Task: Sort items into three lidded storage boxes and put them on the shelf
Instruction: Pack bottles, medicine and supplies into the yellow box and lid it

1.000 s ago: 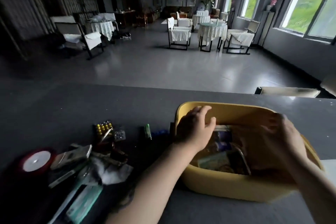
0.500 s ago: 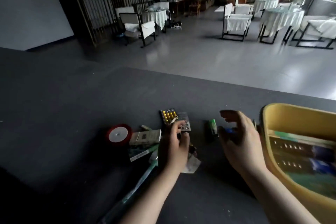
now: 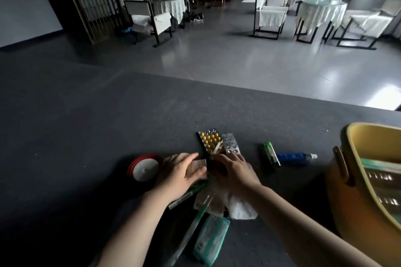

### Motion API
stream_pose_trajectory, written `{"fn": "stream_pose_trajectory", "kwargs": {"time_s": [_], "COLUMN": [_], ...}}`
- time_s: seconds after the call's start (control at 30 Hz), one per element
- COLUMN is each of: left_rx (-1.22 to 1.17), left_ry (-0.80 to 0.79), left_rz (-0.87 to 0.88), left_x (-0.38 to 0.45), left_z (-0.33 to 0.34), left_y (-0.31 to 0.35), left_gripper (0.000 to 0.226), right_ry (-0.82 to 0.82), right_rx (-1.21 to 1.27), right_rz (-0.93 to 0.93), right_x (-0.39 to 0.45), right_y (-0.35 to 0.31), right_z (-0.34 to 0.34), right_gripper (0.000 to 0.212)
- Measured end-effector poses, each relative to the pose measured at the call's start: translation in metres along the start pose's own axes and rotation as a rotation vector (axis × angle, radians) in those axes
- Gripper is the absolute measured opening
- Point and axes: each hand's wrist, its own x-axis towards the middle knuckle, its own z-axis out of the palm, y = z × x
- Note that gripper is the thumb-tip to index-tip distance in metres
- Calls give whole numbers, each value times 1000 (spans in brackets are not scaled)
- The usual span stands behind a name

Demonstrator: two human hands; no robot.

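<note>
- Both hands are down in the heap of small items on the dark grey surface (image 3: 108,125).
- Left hand (image 3: 180,174) lies flat, fingers spread, on a pale flat packet (image 3: 198,165).
- Right hand (image 3: 235,171) covers dark items; its grip I cannot tell.
- Yellow-pill blister strip (image 3: 210,141) lies just beyond.
- Open yellow plastic storage box (image 3: 355,206) sits far right.

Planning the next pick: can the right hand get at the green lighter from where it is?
Probably yes. The green lighter lies alone on the table, to the right of the right hand, with bare tabletop between them. The blue tube lies on its far side.
</note>
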Motion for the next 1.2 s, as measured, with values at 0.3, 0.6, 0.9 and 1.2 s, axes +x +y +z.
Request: {"fn": "stream_pose_trajectory", "kwargs": {"time_s": [0.3, 0.6, 0.9, 1.2], "left_rx": [-94, -333, -808, -428], "left_ry": [-27, 404, 277, -223], "left_rz": [-93, -91, 235, 483], "left_x": [11, 51, 44, 53], "left_z": [6, -23, -4, 54], "left_y": [-7, 114, 302, 396], "left_gripper": [78, 75, 56, 67], "right_ry": [138, 513, 771, 739], "right_rx": [62, 251, 201, 104], "right_rz": [24, 67, 318, 608], "right_x": [1, -72, -201, -271], "right_y": [3, 22, 129, 233], "right_z": [-1, -97, -180, -209], "right_gripper": [48, 22, 19, 17]}}
